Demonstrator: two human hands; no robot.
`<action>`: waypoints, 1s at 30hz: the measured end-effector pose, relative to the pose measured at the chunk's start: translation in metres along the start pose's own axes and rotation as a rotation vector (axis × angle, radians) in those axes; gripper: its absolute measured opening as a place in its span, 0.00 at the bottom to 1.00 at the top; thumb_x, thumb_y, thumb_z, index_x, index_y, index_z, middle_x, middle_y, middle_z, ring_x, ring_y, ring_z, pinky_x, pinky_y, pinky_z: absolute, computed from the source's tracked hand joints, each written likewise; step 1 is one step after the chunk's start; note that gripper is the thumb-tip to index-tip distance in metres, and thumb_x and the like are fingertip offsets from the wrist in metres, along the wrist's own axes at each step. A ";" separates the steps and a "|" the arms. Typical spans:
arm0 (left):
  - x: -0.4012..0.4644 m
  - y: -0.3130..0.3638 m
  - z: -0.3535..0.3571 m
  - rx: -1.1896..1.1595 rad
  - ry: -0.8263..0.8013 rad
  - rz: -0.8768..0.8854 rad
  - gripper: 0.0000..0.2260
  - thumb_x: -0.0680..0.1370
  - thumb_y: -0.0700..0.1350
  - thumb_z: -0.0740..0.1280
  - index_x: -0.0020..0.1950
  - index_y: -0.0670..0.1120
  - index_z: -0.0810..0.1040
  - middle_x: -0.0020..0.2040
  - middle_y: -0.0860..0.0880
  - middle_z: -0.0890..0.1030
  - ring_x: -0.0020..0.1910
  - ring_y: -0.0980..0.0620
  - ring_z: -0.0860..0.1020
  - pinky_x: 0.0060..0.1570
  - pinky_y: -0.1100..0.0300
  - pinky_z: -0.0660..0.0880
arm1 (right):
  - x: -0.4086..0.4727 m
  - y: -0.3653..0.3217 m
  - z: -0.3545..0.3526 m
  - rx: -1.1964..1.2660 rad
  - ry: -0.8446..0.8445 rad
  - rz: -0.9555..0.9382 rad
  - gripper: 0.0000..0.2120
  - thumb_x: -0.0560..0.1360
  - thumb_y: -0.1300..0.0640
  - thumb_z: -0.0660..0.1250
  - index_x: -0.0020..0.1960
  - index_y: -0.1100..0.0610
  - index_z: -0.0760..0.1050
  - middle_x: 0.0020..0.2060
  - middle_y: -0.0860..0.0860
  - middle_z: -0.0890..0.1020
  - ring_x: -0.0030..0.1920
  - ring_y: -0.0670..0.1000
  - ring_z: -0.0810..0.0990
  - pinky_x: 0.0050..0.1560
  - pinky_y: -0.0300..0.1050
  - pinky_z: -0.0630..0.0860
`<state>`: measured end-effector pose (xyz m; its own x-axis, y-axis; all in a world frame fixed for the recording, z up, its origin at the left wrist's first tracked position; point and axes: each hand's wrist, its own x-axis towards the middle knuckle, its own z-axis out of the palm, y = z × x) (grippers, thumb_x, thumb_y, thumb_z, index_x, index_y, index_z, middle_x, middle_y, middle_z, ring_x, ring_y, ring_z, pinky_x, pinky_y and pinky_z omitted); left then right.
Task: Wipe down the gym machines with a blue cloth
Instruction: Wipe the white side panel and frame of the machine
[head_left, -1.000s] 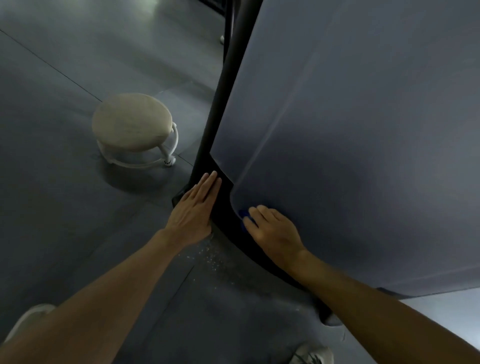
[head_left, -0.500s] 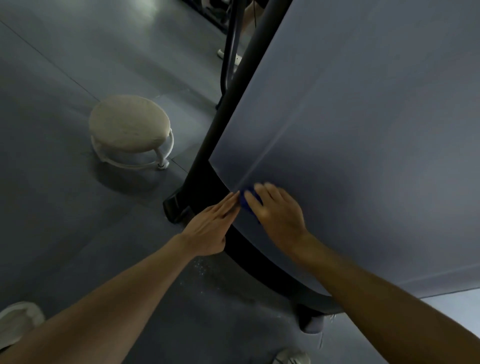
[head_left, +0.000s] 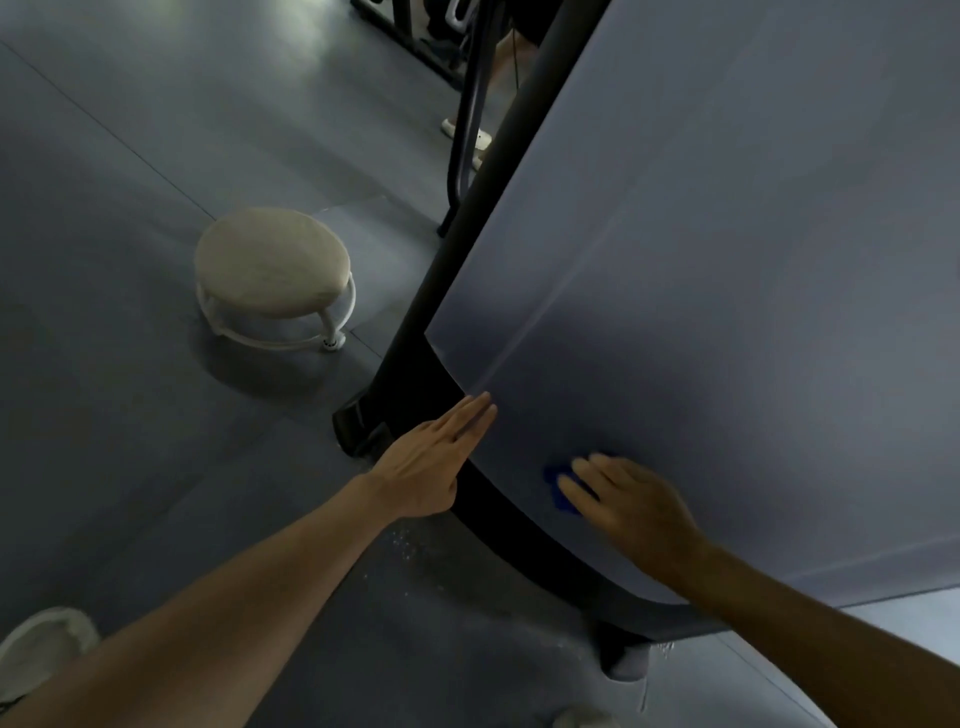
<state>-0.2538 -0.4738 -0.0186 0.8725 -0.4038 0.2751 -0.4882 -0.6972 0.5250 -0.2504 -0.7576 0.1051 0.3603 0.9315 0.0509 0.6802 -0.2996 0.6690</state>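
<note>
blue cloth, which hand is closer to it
Right. The right hand lies flat on the blue cloth, pressing it against the grey panel. The left hand is apart from the cloth, its fingers at the panel's lower edge.

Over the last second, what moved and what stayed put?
The right hand slid the blue cloth from the panel's lower corner, up past the edge, then back out across the grey face, pressing it all the while. The left hand shifted from the black frame to rest flat-fingered at the panel's edge. The stool and floor debris haven't moved.
</note>
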 end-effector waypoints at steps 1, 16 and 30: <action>0.000 0.002 0.001 0.001 0.004 0.011 0.44 0.77 0.38 0.63 0.85 0.47 0.37 0.84 0.51 0.34 0.83 0.54 0.38 0.80 0.58 0.54 | 0.025 0.002 0.005 -0.010 0.054 0.032 0.15 0.74 0.65 0.64 0.58 0.59 0.83 0.55 0.58 0.84 0.55 0.59 0.77 0.54 0.51 0.79; 0.033 0.036 -0.037 0.162 0.103 0.153 0.44 0.77 0.39 0.64 0.85 0.47 0.40 0.84 0.50 0.34 0.84 0.49 0.37 0.82 0.53 0.53 | -0.036 0.044 -0.028 -0.052 0.031 -0.012 0.22 0.71 0.65 0.73 0.64 0.60 0.77 0.60 0.60 0.79 0.60 0.61 0.74 0.59 0.55 0.77; 0.056 0.086 -0.088 0.330 0.136 0.145 0.42 0.77 0.36 0.67 0.86 0.51 0.48 0.86 0.48 0.46 0.85 0.47 0.45 0.78 0.50 0.61 | -0.035 0.063 -0.068 -0.091 0.223 0.271 0.25 0.68 0.63 0.71 0.65 0.61 0.78 0.61 0.60 0.75 0.61 0.62 0.72 0.56 0.58 0.79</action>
<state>-0.2449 -0.5048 0.1131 0.7775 -0.4456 0.4438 -0.5679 -0.8007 0.1909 -0.2634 -0.7949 0.1958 0.3647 0.8459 0.3892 0.5159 -0.5316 0.6718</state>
